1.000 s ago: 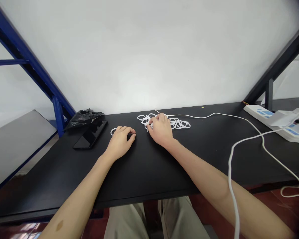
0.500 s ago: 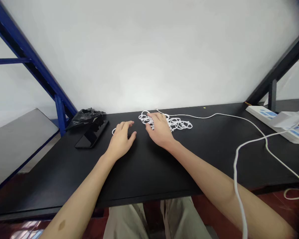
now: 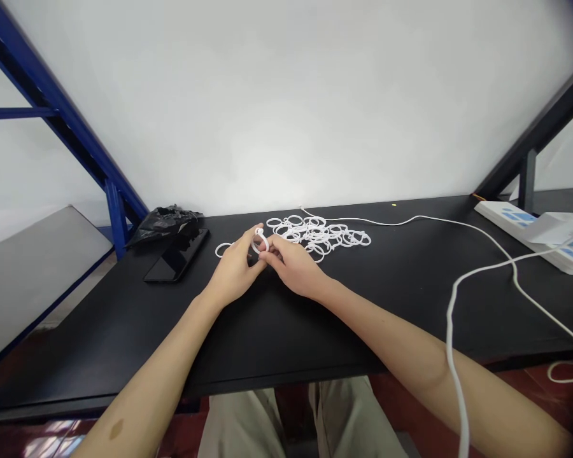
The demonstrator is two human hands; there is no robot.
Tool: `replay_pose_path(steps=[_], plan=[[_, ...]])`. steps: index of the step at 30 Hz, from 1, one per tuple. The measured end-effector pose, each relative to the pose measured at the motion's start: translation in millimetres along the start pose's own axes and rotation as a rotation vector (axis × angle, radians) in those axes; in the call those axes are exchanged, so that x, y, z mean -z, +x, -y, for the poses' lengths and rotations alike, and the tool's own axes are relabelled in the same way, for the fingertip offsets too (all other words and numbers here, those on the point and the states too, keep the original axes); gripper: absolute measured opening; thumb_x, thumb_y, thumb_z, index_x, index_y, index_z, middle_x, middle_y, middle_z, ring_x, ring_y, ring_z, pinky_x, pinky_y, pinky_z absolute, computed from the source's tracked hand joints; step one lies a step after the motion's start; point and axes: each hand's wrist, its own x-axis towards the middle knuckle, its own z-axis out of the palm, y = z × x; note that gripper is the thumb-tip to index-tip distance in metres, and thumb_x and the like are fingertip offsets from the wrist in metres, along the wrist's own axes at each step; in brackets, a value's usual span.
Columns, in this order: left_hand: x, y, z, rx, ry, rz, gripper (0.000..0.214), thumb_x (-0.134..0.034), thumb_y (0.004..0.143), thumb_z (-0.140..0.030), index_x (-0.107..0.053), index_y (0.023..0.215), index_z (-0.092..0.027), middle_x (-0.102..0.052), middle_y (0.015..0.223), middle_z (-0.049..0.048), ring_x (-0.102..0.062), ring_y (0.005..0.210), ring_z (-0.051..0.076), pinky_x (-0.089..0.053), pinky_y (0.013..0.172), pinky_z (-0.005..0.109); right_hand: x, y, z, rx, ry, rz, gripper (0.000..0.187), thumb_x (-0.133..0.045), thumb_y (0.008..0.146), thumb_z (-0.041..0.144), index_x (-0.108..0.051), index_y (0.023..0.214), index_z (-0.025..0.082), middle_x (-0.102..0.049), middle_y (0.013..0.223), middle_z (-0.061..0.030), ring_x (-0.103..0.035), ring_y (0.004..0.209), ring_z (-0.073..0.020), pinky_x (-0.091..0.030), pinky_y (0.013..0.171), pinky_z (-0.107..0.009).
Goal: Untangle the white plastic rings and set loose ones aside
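Note:
Over the black table [image 3: 277,331], my left hand [image 3: 233,270] and my right hand [image 3: 290,266] meet fingertip to fingertip. Both pinch one small white ring [image 3: 260,241], which stands up between them. Just behind my right hand lies a pile of several white rings [image 3: 319,233]. One more white ring [image 3: 222,250] lies flat on the table beyond my left hand.
A black phone [image 3: 176,257] and a crumpled black bag [image 3: 165,222] lie at the left rear. A white cable [image 3: 463,267] runs across the table's right side toward a white power strip [image 3: 530,232]. Blue shelf struts [image 3: 109,210] rise on the left.
My right hand left the ring pile and came left with one ring. My left hand lifted off the table and closed on the same ring.

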Motion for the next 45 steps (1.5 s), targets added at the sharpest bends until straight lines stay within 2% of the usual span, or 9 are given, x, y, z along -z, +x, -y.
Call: replay_pose_path(steps=[6, 11, 14, 18, 26, 29, 32, 39, 45], plan=[[0.5, 0, -1, -0.017, 0.056, 0.032, 0.051, -0.051, 0.09, -0.031, -0.043, 0.14, -0.022, -0.067, 0.11, 0.0061, -0.064, 0.088, 0.02, -0.051, 0.085, 0.036, -2, 1, -4, -0.064, 0.052, -0.043, 0.01, -0.058, 0.09, 0.031, -0.056, 0.089, 0.022, -0.068, 0.092, -0.0006, -0.062, 0.084, -0.0152, -0.046, 0.078, -0.029], [-1.5, -2, 0, -0.052, 0.061, 0.083, 0.053, -0.051, 0.092, -0.032, -0.04, 0.143, -0.023, -0.064, 0.123, 0.008, -0.061, 0.106, 0.024, -0.048, 0.093, 0.039, 0, 2, -3, -0.072, 0.071, -0.157, 0.024, -0.055, 0.092, 0.033, -0.057, 0.114, 0.022, -0.068, 0.098, -0.0028, -0.063, 0.088, -0.0156, -0.048, 0.08, -0.03], [-2.4, -4, 1, -0.074, 0.067, 0.121, 0.055, -0.052, 0.091, -0.026, -0.038, 0.145, -0.026, -0.059, 0.133, 0.0078, -0.056, 0.116, 0.025, -0.045, 0.099, 0.04, 3, 4, -2, -0.021, 0.093, -0.137, 0.016, -0.05, 0.093, 0.024, -0.061, 0.105, 0.022, -0.07, 0.099, -0.0022, -0.065, 0.093, -0.0148, -0.048, 0.085, -0.03], [-2.1, -5, -1, -0.076, 0.06, 0.133, 0.06, -0.053, 0.09, -0.028, -0.035, 0.147, -0.025, -0.053, 0.141, 0.008, -0.052, 0.123, 0.026, -0.042, 0.103, 0.043, 4, 5, -3, -0.049, 0.084, -0.139, 0.008, -0.054, 0.091, 0.022, -0.062, 0.09, 0.021, -0.071, 0.091, -0.0005, -0.066, 0.087, -0.0147, -0.049, 0.082, -0.03], [-1.9, -3, -2, 0.039, 0.123, 0.071, 0.05, -0.056, 0.09, -0.043, -0.048, 0.136, -0.023, -0.064, 0.119, 0.0079, -0.06, 0.103, 0.025, -0.049, 0.087, 0.039, 2, 4, -5, -0.077, 0.014, -0.179, 0.01, -0.054, 0.092, 0.027, -0.062, 0.093, 0.022, -0.071, 0.094, -0.0008, -0.064, 0.088, -0.015, -0.048, 0.078, -0.029], [-0.8, -3, -4, 0.03, 0.121, 0.071, 0.046, -0.055, 0.091, -0.042, -0.05, 0.133, -0.024, -0.066, 0.109, 0.0059, -0.06, 0.097, 0.023, -0.048, 0.083, 0.037, 1, 4, -5, -0.043, 0.018, -0.194, 0.015, -0.052, 0.093, 0.023, -0.064, 0.101, 0.023, -0.07, 0.099, -0.0014, -0.063, 0.093, -0.0147, -0.047, 0.081, -0.028], [0.5, -3, -6, 0.01, 0.129, 0.089, 0.042, -0.055, 0.091, -0.042, -0.053, 0.129, -0.023, -0.066, 0.102, 0.0054, -0.059, 0.092, 0.023, -0.048, 0.08, 0.036, 3, 5, -4, -0.006, -0.004, -0.182, 0.016, -0.05, 0.094, 0.022, -0.066, 0.096, 0.022, -0.07, 0.098, -0.0014, -0.063, 0.092, -0.0146, -0.046, 0.083, -0.028], [0.5, -3, -7, -0.012, 0.066, 0.104, 0.039, -0.058, 0.089, -0.043, -0.056, 0.123, -0.024, -0.066, 0.103, 0.0035, -0.058, 0.091, 0.021, -0.047, 0.079, 0.035, 10, 7, -1, -0.057, -0.007, -0.138, 0.017, -0.049, 0.091, 0.016, -0.064, 0.083, 0.021, -0.069, 0.083, 0.0019, -0.06, 0.076, -0.0129, -0.044, 0.07, -0.026], [1.0, -2, -7, -0.006, 0.053, 0.056, 0.04, -0.058, 0.089, -0.045, -0.058, 0.123, -0.024, -0.066, 0.104, 0.0043, -0.059, 0.09, 0.021, -0.048, 0.079, 0.035, 8, 5, -3, -0.025, -0.024, -0.185, 0.016, -0.051, 0.093, 0.023, -0.067, 0.09, 0.024, -0.071, 0.091, 0.0023, -0.062, 0.083, -0.0134, -0.044, 0.074, -0.026]])
